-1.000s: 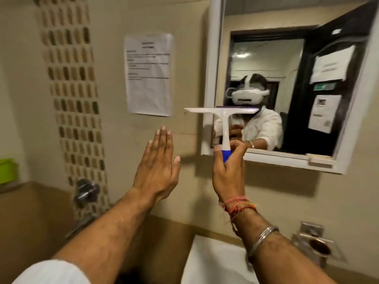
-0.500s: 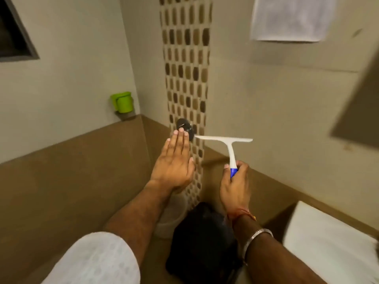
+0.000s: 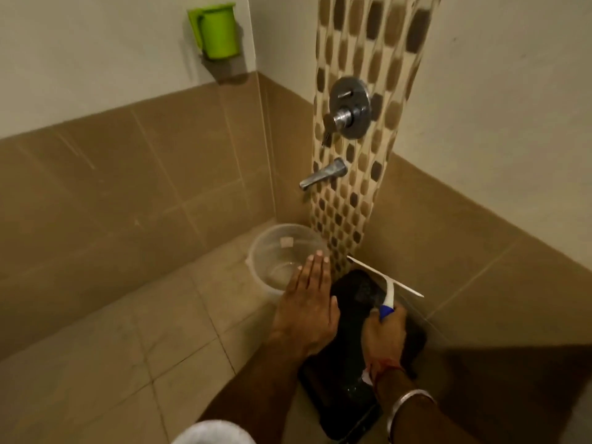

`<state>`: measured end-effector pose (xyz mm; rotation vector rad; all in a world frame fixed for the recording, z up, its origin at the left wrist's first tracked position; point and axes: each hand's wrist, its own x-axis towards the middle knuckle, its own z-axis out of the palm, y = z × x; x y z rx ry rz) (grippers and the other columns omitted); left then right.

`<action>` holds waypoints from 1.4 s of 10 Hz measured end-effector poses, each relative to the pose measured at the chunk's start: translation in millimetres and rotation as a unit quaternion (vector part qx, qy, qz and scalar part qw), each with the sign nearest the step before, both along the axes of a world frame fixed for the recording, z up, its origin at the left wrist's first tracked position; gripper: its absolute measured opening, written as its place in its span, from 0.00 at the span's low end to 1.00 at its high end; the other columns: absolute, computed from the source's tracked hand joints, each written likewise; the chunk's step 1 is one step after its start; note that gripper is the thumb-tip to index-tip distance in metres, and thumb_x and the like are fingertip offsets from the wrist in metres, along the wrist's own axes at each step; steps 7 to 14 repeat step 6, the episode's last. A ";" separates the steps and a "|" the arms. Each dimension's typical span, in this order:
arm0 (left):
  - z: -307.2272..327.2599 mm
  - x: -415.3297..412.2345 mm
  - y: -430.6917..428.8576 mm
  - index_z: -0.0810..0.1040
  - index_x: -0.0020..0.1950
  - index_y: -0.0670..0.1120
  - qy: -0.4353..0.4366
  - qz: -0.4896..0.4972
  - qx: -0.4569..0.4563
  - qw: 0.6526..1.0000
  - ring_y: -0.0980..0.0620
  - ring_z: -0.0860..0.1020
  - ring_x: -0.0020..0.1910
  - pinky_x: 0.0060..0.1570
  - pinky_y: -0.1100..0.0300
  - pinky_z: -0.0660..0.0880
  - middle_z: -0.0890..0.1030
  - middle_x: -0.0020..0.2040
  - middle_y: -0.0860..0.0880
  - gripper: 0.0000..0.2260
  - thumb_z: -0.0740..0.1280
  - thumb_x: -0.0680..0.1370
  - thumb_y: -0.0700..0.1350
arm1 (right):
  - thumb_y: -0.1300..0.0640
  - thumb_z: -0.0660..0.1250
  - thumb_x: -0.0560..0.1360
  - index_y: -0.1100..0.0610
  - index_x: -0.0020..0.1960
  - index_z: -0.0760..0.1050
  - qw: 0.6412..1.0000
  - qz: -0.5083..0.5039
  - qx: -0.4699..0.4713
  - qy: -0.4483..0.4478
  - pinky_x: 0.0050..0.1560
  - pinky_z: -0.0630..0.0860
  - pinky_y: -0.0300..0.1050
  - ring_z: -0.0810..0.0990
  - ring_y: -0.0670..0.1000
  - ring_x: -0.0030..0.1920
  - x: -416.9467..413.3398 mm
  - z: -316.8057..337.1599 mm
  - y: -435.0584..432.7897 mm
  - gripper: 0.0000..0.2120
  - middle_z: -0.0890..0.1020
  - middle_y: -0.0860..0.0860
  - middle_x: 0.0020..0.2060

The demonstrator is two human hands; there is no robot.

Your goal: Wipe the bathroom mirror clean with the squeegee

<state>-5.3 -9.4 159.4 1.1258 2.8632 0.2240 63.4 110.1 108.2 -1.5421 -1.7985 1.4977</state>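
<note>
My right hand (image 3: pixel 386 336) grips the blue-tipped handle of a white squeegee (image 3: pixel 386 283), whose thin blade slants from upper left to lower right just above a black bin (image 3: pixel 352 389) on the floor. My left hand (image 3: pixel 309 307) is flat and open, fingers together and pointing up, hovering beside the squeegee over the rim of a clear plastic bucket (image 3: pixel 272 248). The mirror is out of view.
A chrome mixer valve (image 3: pixel 349 107) and a tap spout (image 3: pixel 323 176) stick out of the mosaic tile strip above the bucket. A green mug (image 3: pixel 217 28) sits on the ledge at upper left. Beige floor tiles (image 3: pixel 112 363) spread to the left.
The view has swung from the mirror down and left to the floor corner. Both hands have dropped low, the squeegee now over the black bin and the left hand over the bucket.
</note>
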 end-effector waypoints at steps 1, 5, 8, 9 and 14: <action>-48.1 -6.8 12.2 0.47 0.78 0.39 -0.004 -0.003 -0.007 1.000 0.43 0.49 0.78 0.74 0.46 0.51 0.49 0.79 0.40 0.31 0.42 0.77 0.53 | 0.62 0.62 0.79 0.59 0.74 0.61 1.000 0.018 0.004 -0.005 0.69 0.69 0.61 0.72 0.61 0.68 -12.5 -54.6 3.1 0.25 0.70 0.60 0.69; -143.1 -0.1 15.7 0.46 0.78 0.41 -0.054 0.014 -0.057 0.997 0.48 0.45 0.77 0.74 0.51 0.42 0.45 0.78 0.43 0.30 0.43 0.78 0.53 | 0.61 0.61 0.80 0.64 0.74 0.60 0.995 0.058 -0.036 -0.068 0.71 0.65 0.57 0.69 0.63 0.69 -39.0 -175.9 26.9 0.25 0.69 0.65 0.69; -143.7 -3.2 10.4 0.58 0.76 0.39 -0.013 0.041 -0.036 0.998 0.47 0.58 0.76 0.72 0.50 0.54 0.57 0.77 0.41 0.30 0.51 0.77 0.53 | 0.60 0.60 0.80 0.66 0.76 0.55 0.985 0.053 -0.053 -0.155 0.71 0.61 0.58 0.63 0.65 0.72 -43.4 -171.6 29.0 0.28 0.65 0.66 0.72; -143.7 -3.2 10.4 0.58 0.76 0.39 -0.013 0.041 -0.036 0.998 0.47 0.58 0.76 0.72 0.50 0.54 0.57 0.77 0.41 0.30 0.51 0.77 0.53 | 0.60 0.60 0.80 0.66 0.76 0.55 0.985 0.053 -0.053 -0.155 0.71 0.61 0.58 0.63 0.65 0.72 -43.4 -171.6 29.0 0.28 0.65 0.66 0.72; -143.7 -3.2 10.4 0.58 0.76 0.39 -0.013 0.041 -0.036 0.998 0.47 0.58 0.76 0.72 0.50 0.54 0.57 0.77 0.41 0.30 0.51 0.77 0.53 | 0.60 0.60 0.80 0.66 0.76 0.55 0.985 0.053 -0.053 -0.155 0.71 0.61 0.58 0.63 0.65 0.72 -43.4 -171.6 29.0 0.28 0.65 0.66 0.72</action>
